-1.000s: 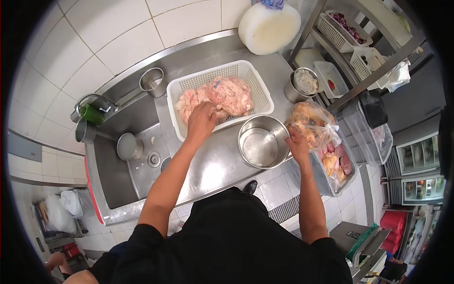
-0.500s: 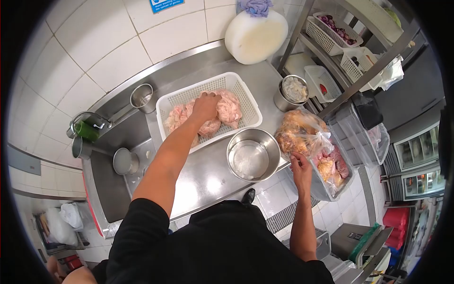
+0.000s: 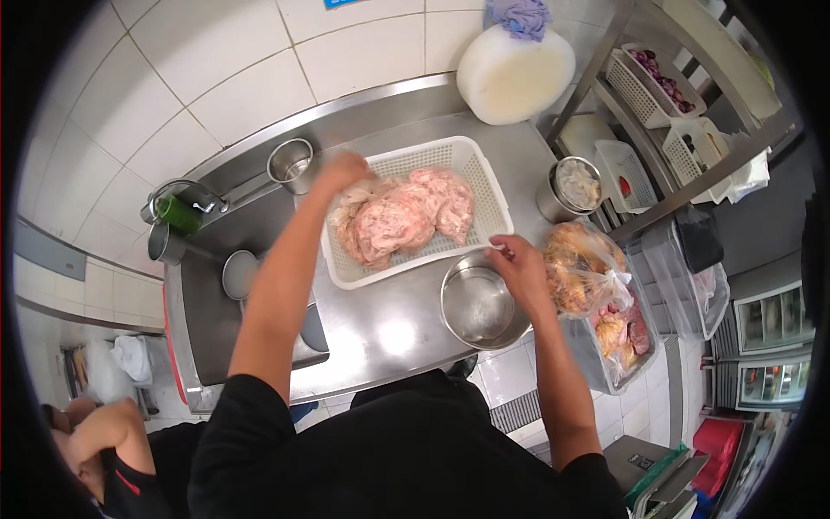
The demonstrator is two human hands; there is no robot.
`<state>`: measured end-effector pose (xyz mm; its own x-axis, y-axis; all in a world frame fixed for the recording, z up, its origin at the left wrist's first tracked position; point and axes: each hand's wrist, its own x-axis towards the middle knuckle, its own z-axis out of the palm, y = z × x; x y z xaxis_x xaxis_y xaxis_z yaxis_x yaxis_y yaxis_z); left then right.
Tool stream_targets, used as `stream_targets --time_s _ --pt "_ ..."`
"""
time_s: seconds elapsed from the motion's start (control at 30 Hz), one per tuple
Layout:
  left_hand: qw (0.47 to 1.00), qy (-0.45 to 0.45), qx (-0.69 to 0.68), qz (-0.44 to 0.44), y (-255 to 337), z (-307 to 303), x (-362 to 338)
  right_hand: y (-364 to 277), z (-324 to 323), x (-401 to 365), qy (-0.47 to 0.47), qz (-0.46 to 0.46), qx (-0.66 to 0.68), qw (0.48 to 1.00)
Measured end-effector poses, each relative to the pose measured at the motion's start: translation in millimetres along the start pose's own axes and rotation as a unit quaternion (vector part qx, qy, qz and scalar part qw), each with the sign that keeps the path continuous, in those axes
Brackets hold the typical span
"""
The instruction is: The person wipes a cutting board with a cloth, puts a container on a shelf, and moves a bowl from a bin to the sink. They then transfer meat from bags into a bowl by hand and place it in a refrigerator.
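Note:
My left hand (image 3: 346, 171), smeared by motion, is over the back left corner of the white perforated basket (image 3: 489, 192). Pale pink raw meat (image 3: 393, 227), which looks like skinned poultry, lies heaped in the basket. My right hand (image 3: 521, 266) is at the back right rim of a wide steel pot (image 3: 478, 304), its fingers loosely bent with a small gap between thumb and index finger. The pot stands at the counter's front edge, with a shiny bottom. Just right of this hand sits a tied clear bag (image 3: 581, 270) of orange-brown food.
A grey tub (image 3: 624, 381) with bagged meat stands right of the counter. The sink (image 3: 203, 346) is at left, with steel pots (image 3: 292, 164) near it. A round white board (image 3: 516, 75) leans on the wall. Shelves (image 3: 692, 173) hold baskets. Another person (image 3: 112, 441) is at lower left.
My left hand has come off the meat toward the basket's back left corner. My right hand has gone from the clear bag to the steel pot's rim. The view has shifted.

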<state>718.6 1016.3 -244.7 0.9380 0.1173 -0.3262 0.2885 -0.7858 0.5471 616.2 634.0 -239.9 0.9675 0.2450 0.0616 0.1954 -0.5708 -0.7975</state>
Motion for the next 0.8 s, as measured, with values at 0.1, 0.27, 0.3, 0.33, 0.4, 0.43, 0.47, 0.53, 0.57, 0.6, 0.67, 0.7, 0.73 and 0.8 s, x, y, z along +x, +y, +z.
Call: stream_targets --time_s 0.1,0.27,0.3,0.33,0.4,0.43,0.47,0.53,0.57,0.6,0.67,0.7,0.73,0.8 --pt "0.992 0.126 0.018 0.008 0 81 -69 -12 35 47 -0.040 -0.112 -0.067 0.991" --pt "0.974 0.223 -0.045 -0.001 -6 123 -77 -8 127 113 -0.071 -0.205 -0.207 0.954" --pt "0.974 0.213 -0.065 -0.030 -3 115 -76 -12 137 119 -0.096 -0.188 -0.228 0.951" --pt "0.973 0.205 -0.085 -0.058 0 108 -74 -14 141 125 -0.098 -0.189 -0.228 0.950" --pt "0.970 0.208 -0.111 -0.058 2 106 -72 -20 148 132 -0.137 -0.156 -0.225 0.952" --pt "0.966 0.212 -0.137 -0.055 3 107 -71 -22 151 133 -0.141 -0.155 -0.224 0.952" --pt "0.966 0.211 -0.137 -0.057 5 109 -70 -24 153 134 -0.131 -0.150 -0.233 0.952" --pt "0.956 0.257 -0.113 -0.089 11 112 -68 -27 156 139 -0.122 -0.142 -0.243 0.952" --pt "0.956 0.255 -0.115 -0.089 8 115 -65 -28 156 141 -0.128 -0.139 -0.246 0.951" --pt "0.954 0.257 -0.130 -0.087 7 117 -62 -30 155 145 -0.133 -0.137 -0.249 0.950" --pt "0.951 0.259 -0.146 -0.083 9 122 -60 -22 163 156 -0.129 -0.137 -0.274 0.943" --pt "0.951 0.262 -0.138 -0.089 12 126 -60 -19 166 163 -0.125 -0.140 -0.296 0.937" --pt "0.951 0.266 -0.129 -0.095 14 127 -60 -16 167 171 -0.123 -0.140 -0.297 0.936" --pt "0.948 0.238 -0.204 -0.060 -2 123 -58 -12 164 183 -0.170 -0.158 -0.245 0.941"
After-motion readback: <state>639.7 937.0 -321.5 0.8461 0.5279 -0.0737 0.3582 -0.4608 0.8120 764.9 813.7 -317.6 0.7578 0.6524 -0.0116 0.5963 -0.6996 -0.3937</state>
